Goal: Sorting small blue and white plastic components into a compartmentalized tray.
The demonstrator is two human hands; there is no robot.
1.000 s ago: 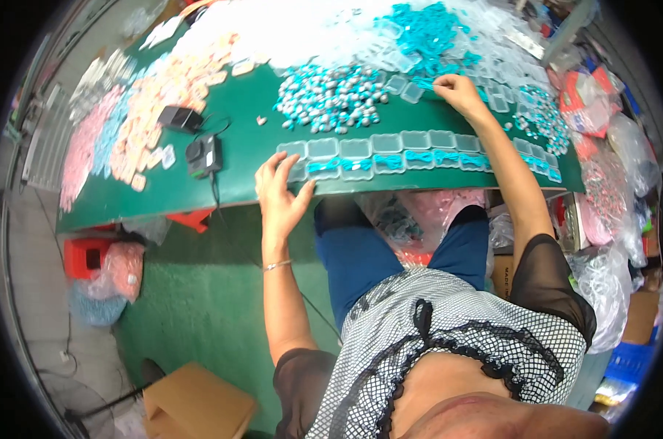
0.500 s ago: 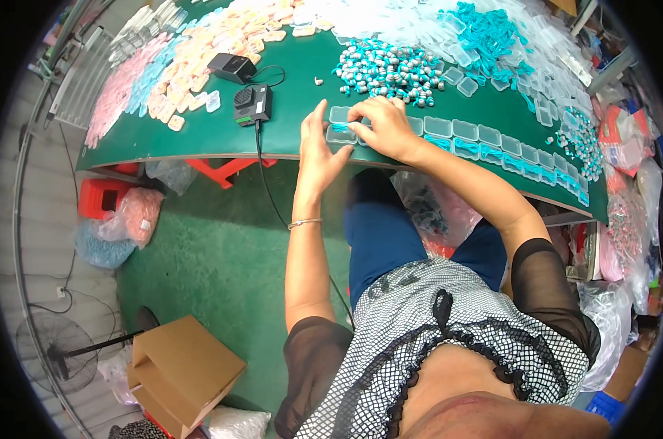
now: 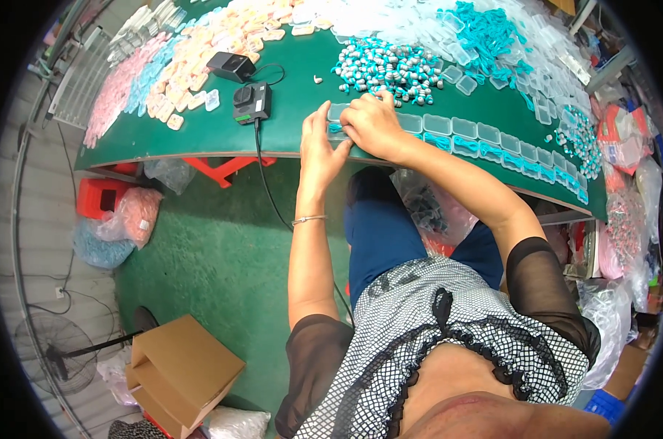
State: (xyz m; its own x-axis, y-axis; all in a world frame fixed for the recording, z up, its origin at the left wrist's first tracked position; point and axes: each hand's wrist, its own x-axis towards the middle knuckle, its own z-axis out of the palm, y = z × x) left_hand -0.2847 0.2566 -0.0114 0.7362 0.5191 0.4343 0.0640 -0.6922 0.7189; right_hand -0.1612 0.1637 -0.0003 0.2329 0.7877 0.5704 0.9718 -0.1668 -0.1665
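At the far left of our green worktop [image 3: 295, 77], we have pink pieces [image 3: 110, 108], then pale blue pieces [image 3: 145, 86] and a broad spread of peach pieces [image 3: 197, 69]. Next sit a black box [image 3: 231, 66] and, nearer to us, a black device [image 3: 252, 104] whose cable drops over the edge. Our left hand [image 3: 320, 150] stands at the left end of a row of open clear plastic cases [image 3: 463, 129], its thumb parted from the raised fingers; we cannot tell whether it touches the end case. Just beside it, our right hand [image 3: 375, 126] bends its fingers over that end of the row, hiding several cases; we cannot tell whether it grips anything. Behind it lies a pile of small grey-and-teal plugs [image 3: 390, 69]. Rightward, the cases run along the front edge, with teal cords [image 3: 439, 141] in their nearer halves. Beyond them we see a heap of teal cord [image 3: 487, 44] among loose clear cases [image 3: 547, 55].
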